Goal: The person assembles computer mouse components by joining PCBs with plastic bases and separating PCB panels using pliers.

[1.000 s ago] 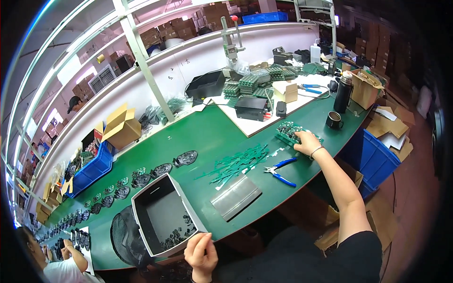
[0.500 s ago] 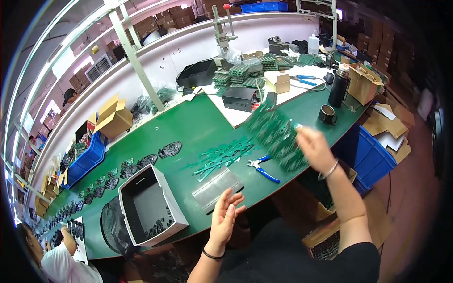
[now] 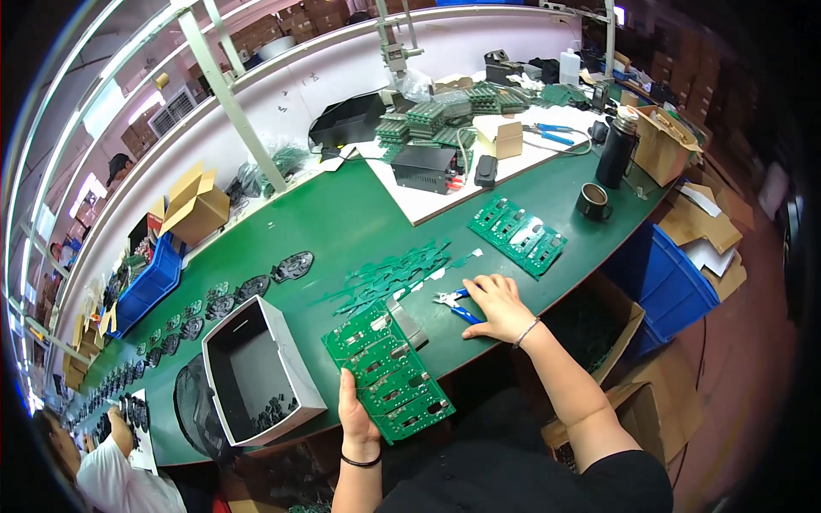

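Note:
My left hand (image 3: 357, 415) grips the lower left edge of a green circuit board panel (image 3: 389, 373), tilted over the table's front edge. It partly covers a grey metal plate (image 3: 409, 327). My right hand (image 3: 500, 309) is at a pair of cutters (image 3: 457, 305) with blue handles, its fingers and thumb spread on either side of the handles. Another green circuit board panel (image 3: 518, 235) lies flat farther right. Beyond the cutters and the held panel is a loose heap of thin green board strips (image 3: 389, 275).
Left of the held panel stands a white-rimmed box (image 3: 312, 395) with small black parts. Black housings (image 3: 292, 266) form a row to the left. A black cup (image 3: 593, 203) and flask (image 3: 616, 150) stand at right. A co-worker (image 3: 120, 474) sits at far left.
The panel that was blurred in my right hand's grasp is gone from it. My left hand, open before, now holds a panel; another lies at right. My right hand has moved left to the cutters.

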Tool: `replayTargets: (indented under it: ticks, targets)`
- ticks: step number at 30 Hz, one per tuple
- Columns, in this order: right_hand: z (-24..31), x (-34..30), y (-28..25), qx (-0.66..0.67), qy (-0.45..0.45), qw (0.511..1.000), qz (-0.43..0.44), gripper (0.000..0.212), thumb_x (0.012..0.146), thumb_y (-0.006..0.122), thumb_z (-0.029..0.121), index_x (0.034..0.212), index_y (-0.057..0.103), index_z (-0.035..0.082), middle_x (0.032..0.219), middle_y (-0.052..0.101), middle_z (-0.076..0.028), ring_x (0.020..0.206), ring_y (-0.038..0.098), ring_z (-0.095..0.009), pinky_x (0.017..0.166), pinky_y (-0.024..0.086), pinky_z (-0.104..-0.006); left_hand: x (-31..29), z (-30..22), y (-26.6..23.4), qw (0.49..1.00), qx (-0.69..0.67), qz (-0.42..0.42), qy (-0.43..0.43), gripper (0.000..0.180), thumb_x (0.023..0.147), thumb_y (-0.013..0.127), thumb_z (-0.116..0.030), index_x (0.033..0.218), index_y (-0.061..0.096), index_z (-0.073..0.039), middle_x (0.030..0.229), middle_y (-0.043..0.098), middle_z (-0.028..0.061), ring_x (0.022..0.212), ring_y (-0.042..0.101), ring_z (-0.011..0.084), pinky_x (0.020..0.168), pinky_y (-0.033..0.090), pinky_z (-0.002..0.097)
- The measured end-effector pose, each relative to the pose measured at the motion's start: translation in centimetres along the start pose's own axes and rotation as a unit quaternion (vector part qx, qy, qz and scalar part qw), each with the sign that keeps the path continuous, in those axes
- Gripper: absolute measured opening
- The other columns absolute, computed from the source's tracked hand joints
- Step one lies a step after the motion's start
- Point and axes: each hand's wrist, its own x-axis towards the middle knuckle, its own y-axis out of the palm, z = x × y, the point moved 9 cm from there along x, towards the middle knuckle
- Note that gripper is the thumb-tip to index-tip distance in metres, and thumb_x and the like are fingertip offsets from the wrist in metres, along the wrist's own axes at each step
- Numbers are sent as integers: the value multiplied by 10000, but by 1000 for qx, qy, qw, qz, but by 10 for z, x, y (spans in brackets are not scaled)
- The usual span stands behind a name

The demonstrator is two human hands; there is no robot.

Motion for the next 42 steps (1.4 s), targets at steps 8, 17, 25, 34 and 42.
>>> replayTargets:
  ticks: [8,17,25,34,42]
  targets:
    - [-8,-24,-5,438,110,877,-167,410,765,619,146,1123,545,-39,1026,568,-130,894,570,-191,805,446,-276,-8,-17,-18,996,80,-35,15,342,948,402,-251,1196,448,-20,1112,558,109,953,585,209,814,497,353]
    - [122,-24,-45,154,-75,979,-114,508,578,697,108,1077,605,94,941,498,-78,855,507,-240,791,387,-356,-29,-33,-17,990,132,-14,38,310,952,396,-188,1200,453,-10,1117,563,88,976,566,162,829,472,295]
    - [156,-18,-40,45,-126,984,-119,535,584,696,153,1104,585,105,962,494,-60,853,488,-222,781,354,-382,-42,-41,-15,981,187,-6,56,316,949,409,-185,1203,471,-7,1132,560,75,1008,532,134,871,420,273]
    - [157,-18,-40,14,-129,987,-99,547,587,693,152,1118,573,96,993,488,-71,885,476,-232,802,345,-392,-42,-40,-10,970,234,12,64,330,946,417,-187,1207,472,6,1135,554,63,1021,501,119,888,385,262]
    - [151,-21,-38,6,-118,990,-78,580,587,705,150,1145,557,105,1003,479,-72,917,467,-241,816,339,-396,-42,-39,-4,948,308,40,72,340,949,411,-193,1215,465,12,1122,558,59,1010,498,114,882,382,257]
